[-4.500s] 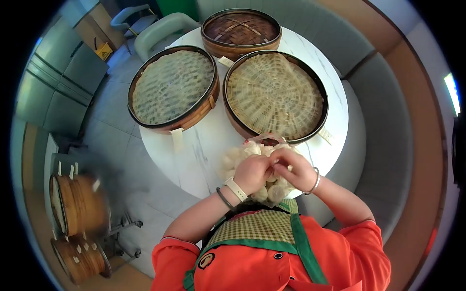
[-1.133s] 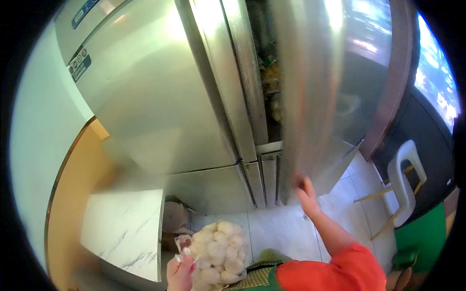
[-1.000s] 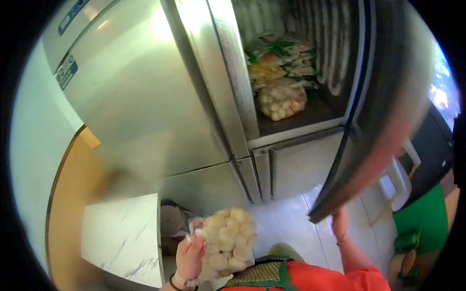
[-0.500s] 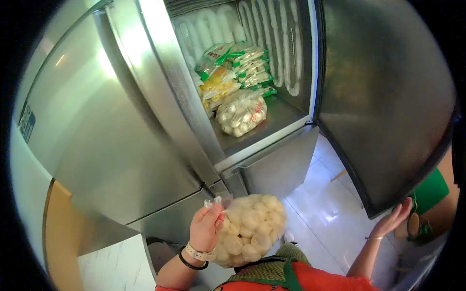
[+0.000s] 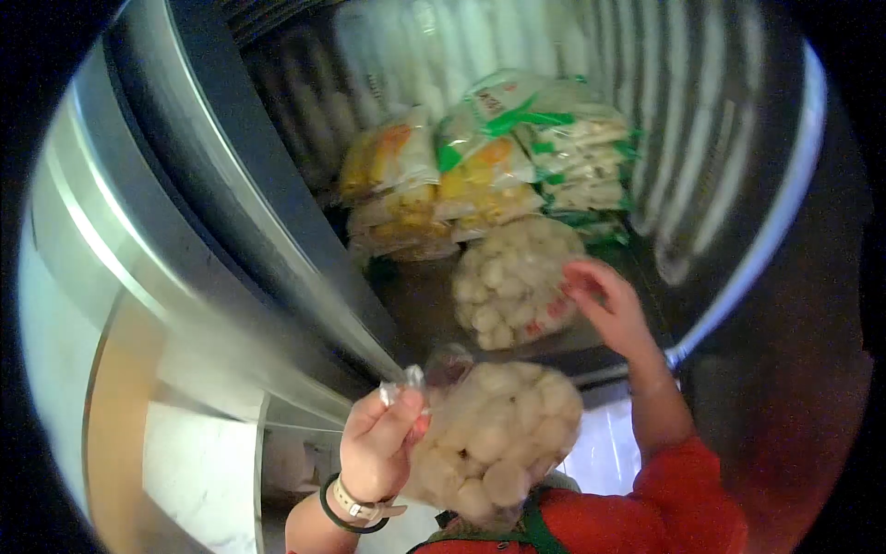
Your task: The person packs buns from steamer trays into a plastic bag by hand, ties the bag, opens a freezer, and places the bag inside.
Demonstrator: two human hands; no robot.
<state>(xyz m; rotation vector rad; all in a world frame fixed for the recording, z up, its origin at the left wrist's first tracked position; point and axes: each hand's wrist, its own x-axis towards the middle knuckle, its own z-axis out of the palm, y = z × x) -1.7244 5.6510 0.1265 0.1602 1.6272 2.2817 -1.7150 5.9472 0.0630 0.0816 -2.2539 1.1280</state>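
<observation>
My left hand [image 5: 383, 439] is closed around the gathered neck of a clear plastic bag of pale round balls [image 5: 503, 434], which hangs in front of me below the freezer opening. Inside the freezer, a second clear bag of whitish balls [image 5: 508, 282] with red print rests on the floor of the compartment. My right hand [image 5: 604, 300] reaches in at the right side of that second bag. Its fingers are apart and curved at the bag's edge; whether they touch the plastic I cannot tell.
Behind sit yellow-filled bags [image 5: 392, 171] and a stack of green-and-white packets [image 5: 581, 166]. Frosted coils [image 5: 711, 138] line the freezer walls. A steel door edge [image 5: 231, 166] stands at left, with a white marbled surface [image 5: 198, 471] below.
I have moved closer to the freezer with the held bag. My right hand has left the open door's lower edge and come inside beside the second bag.
</observation>
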